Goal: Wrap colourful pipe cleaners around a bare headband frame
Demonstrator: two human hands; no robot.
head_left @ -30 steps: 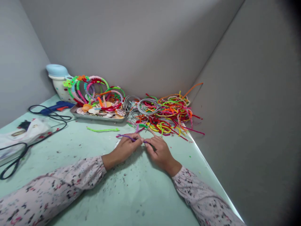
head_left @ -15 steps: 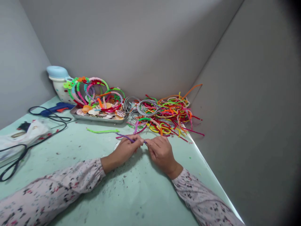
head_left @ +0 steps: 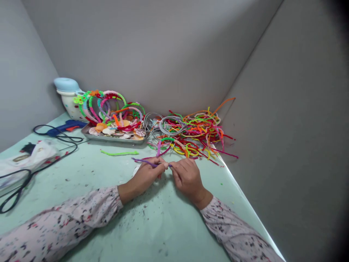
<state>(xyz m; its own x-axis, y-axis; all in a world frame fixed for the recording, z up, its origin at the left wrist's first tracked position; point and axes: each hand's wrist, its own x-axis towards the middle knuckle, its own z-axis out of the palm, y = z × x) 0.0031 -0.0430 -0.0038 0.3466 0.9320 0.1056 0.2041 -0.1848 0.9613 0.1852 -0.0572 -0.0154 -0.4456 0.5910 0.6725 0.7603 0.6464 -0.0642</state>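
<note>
Fingers (head_left: 163, 166) of the left hand (head_left: 147, 175) are pinched tight, thumb against index, on a purple pipe cleaner (head_left: 145, 162), with its loose end poking out to the left. The right hand (head_left: 188, 178) is bunched up too, fingers curled in and tips closed on the purple bit that shows in the small gap between the hands. So yeah, the purple piece is basically right in the middle of the table (head_left: 117, 203), and a multicolored hoop (head_left: 167, 139) (lilac, green, beige, orange) arches up just past the knuckles. Can't tell exactly how the purple wraps under the fingertips, they cover it.

Compared to a second ago, the hoop's been tipped up: back then it sat low behind the hands, now the whole arc shows. The purple tail pokes a touch further left than half a second ago, and the hands are a hair further apart than in the first frame.

Near the left hand there's a lone lime green pipe cleaner (head_left: 119, 153), then a metal tray (head_left: 114, 139) of shells (head_left: 108, 131) farther back. Big pipe cleaner pile (head_left: 203, 127) sits far right.
</note>
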